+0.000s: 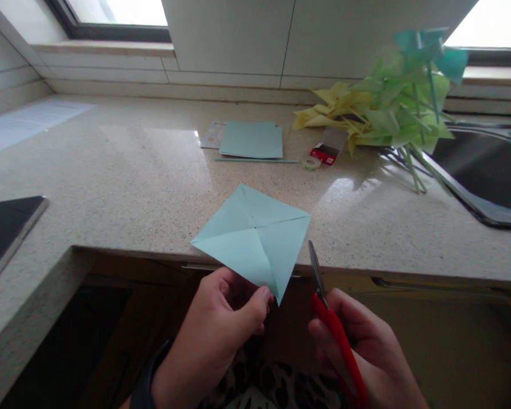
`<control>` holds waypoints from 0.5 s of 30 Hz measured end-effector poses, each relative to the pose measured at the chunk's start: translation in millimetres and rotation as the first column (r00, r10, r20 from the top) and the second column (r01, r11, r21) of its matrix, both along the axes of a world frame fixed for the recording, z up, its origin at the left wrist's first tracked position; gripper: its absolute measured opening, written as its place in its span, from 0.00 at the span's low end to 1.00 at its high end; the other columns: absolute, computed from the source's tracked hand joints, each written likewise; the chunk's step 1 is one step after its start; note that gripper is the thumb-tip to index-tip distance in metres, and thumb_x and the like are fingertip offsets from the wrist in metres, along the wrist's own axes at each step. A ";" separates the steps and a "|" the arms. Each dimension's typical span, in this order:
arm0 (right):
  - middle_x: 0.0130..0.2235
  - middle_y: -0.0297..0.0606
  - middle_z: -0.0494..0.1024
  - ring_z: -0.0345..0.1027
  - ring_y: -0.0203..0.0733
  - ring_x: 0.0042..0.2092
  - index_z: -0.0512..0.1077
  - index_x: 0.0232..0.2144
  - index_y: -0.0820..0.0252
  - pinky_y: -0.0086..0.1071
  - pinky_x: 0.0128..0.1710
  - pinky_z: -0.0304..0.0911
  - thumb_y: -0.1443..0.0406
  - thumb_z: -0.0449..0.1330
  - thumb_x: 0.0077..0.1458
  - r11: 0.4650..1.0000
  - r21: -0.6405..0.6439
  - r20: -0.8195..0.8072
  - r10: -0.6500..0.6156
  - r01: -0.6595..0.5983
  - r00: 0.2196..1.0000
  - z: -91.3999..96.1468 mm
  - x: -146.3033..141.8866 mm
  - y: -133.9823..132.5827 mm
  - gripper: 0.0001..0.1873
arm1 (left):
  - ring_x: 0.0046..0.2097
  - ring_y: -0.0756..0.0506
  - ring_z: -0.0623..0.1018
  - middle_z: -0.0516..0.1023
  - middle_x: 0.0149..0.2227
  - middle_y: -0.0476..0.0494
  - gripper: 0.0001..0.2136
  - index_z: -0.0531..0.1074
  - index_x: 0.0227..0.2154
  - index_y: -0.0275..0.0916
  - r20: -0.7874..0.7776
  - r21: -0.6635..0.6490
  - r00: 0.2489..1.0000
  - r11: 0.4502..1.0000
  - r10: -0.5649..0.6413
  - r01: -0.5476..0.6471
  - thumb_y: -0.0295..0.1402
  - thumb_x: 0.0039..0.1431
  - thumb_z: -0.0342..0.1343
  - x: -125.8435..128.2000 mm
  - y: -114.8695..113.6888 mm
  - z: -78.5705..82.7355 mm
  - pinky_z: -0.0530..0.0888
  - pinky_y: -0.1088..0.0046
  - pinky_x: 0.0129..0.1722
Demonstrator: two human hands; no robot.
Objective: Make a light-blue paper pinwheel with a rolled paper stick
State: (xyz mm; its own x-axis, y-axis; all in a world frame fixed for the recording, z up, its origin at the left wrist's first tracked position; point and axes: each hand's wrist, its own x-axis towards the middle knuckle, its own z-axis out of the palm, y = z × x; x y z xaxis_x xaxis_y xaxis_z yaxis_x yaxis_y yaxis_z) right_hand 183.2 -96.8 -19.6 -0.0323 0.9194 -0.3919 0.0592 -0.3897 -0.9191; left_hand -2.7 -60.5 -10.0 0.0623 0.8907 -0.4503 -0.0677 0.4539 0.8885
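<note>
A square of light blue paper [238, 230] with crossing diagonal creases is pinched near its lowest corner by my left hand [225, 318]. Its far part reaches over the front edge of the counter. Along the creases run darker lines, and a small dark dot marks the centre. In my right hand [361, 346] is a pair of scissors [340, 341] with red handles. Their blades look closed and point up and away, just right of the paper and apart from it.
Behind lie more blue sheets [251, 139], a thin stick [255, 161], a tape roll [311, 163] and a small red box [325, 153]. Yellow, green and teal paper pinwheels [392, 108] rest beside the sink [485, 170]. At left are a dark device [8, 227] and printed paper [29, 122].
</note>
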 end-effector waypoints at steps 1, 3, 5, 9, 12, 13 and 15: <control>0.21 0.27 0.61 0.51 0.31 0.22 0.65 0.24 0.56 0.26 0.20 0.47 0.47 0.71 0.49 1.000 -0.006 -0.006 -0.012 0.012 1.000 0.3 0.1 0.1 0.25 | 0.28 0.48 0.77 0.81 0.29 0.43 0.06 0.78 0.33 0.34 -0.017 0.013 1.000 1.000 -0.022 0.022 0.33 0.57 0.64 -0.5 -0.6 0.2 0.73 0.77 0.26; 0.22 0.27 0.61 0.50 0.31 0.23 0.65 0.24 0.57 0.26 0.20 0.47 0.47 0.72 0.48 0.999 -0.010 -0.010 -0.033 0.033 0.999 1.0 0.6 0.4 0.26 | 0.28 0.48 0.77 0.80 0.29 0.44 0.05 0.78 0.33 0.35 -0.057 0.050 0.997 0.997 -0.060 0.063 0.32 0.59 0.63 -1.0 -1.9 1.4 0.73 0.77 0.26; 0.21 0.27 0.62 0.51 0.31 0.23 0.65 0.24 0.57 0.26 0.21 0.47 0.47 0.71 0.48 0.999 -0.005 -0.003 -0.044 0.044 0.999 1.6 2.0 0.7 0.26 | 0.27 0.48 0.76 0.80 0.28 0.45 0.04 0.77 0.33 0.36 -0.080 0.084 0.994 0.993 -0.075 0.082 0.32 0.60 0.61 -1.1 -3.2 2.7 0.73 0.76 0.27; 0.21 0.28 0.63 0.52 0.33 0.23 0.64 0.24 0.56 0.28 0.22 0.48 0.46 0.70 0.50 0.999 0.029 0.025 -0.033 0.032 0.999 -1.1 6.3 0.7 0.25 | 0.27 0.49 0.76 0.79 0.30 0.46 0.04 0.75 0.35 0.37 -0.055 0.111 0.994 0.989 -0.091 0.097 0.31 0.61 0.58 -3.3 -5.1 2.5 0.74 0.75 0.28; 0.21 0.28 0.62 0.51 0.33 0.23 0.65 0.24 0.56 0.28 0.22 0.48 0.45 0.68 0.51 0.998 0.037 0.019 -0.054 0.053 0.998 -5.5 7.1 -0.5 0.25 | 0.27 0.48 0.76 0.80 0.31 0.45 0.06 0.75 0.37 0.37 -0.019 0.102 0.994 0.989 -0.104 0.106 0.33 0.61 0.57 -7.4 -5.7 -1.2 0.74 0.74 0.29; 0.21 0.27 0.61 0.51 0.33 0.23 0.64 0.24 0.56 0.28 0.22 0.48 0.44 0.68 0.51 0.996 0.029 0.010 -0.079 0.079 0.997 -6.7 6.7 -0.9 0.26 | 0.28 0.48 0.77 0.80 0.31 0.44 0.07 0.75 0.38 0.37 -0.009 0.098 0.994 0.989 -0.111 0.111 0.34 0.61 0.57 -9.0 -5.7 -2.6 0.74 0.73 0.30; 0.21 0.27 0.61 0.51 0.32 0.23 0.64 0.23 0.57 0.27 0.22 0.48 0.43 0.68 0.50 0.991 0.016 -0.007 -0.136 0.136 0.991 -7.6 5.5 -1.7 0.28 | 0.29 0.47 0.78 0.81 0.32 0.44 0.08 0.75 0.39 0.37 0.009 0.091 0.993 0.989 -0.121 0.120 0.35 0.60 0.57 -12.4 -5.6 -4.9 0.75 0.72 0.32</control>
